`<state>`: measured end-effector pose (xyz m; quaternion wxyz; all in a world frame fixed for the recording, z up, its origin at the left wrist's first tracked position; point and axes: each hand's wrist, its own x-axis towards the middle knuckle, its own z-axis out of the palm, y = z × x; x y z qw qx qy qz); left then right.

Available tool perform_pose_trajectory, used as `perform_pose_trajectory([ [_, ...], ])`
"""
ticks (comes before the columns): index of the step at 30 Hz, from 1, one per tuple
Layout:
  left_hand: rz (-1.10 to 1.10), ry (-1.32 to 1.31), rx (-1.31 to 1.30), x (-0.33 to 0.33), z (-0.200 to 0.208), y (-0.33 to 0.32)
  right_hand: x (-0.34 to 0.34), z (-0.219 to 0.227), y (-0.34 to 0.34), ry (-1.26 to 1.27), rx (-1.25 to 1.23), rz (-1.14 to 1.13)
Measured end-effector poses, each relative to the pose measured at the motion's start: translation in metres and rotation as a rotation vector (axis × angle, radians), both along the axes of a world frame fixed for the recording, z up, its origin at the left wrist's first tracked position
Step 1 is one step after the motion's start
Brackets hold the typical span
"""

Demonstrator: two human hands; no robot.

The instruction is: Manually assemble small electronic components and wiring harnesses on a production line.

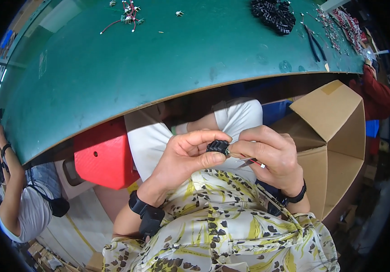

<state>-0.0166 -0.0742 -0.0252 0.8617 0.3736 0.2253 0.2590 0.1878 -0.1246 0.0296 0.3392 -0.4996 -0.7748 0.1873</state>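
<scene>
Above my lap, my left hand (183, 156) is closed, pinching a small black ribbed block (217, 146) between thumb and fingers. My right hand (274, 156) meets it from the other side, its fingertips pressed together on a tiny greenish part (227, 151) touching the block's end. Below those fingers hangs a short red wire with a white plug (262, 166), seemingly joined to that part. A thin metal tip (244, 160) also sticks out under the right hand; its tool is mostly hidden in the palm.
Beyond my knees runs the green table (113, 68). On it lie wired parts (129, 18), a black bundle (274, 16), pliers (313, 43) and a red-white wire pile (346, 27). An open cardboard box (333, 118) stands right, a red stool (102, 154) left. People sit at both sides.
</scene>
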Motion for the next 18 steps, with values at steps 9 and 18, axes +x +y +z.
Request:
perform_pose_trajectory([
  [9, -0.073, -0.116, -0.308, -0.006, -0.017, -0.001, -0.005, -0.009, 0.005, 0.061, -0.115, 0.042],
  [18, -0.046, 0.032, -0.223, -0.008, -0.006, 0.002, -0.006, -0.015, 0.002, 0.011, -0.056, 0.016],
])
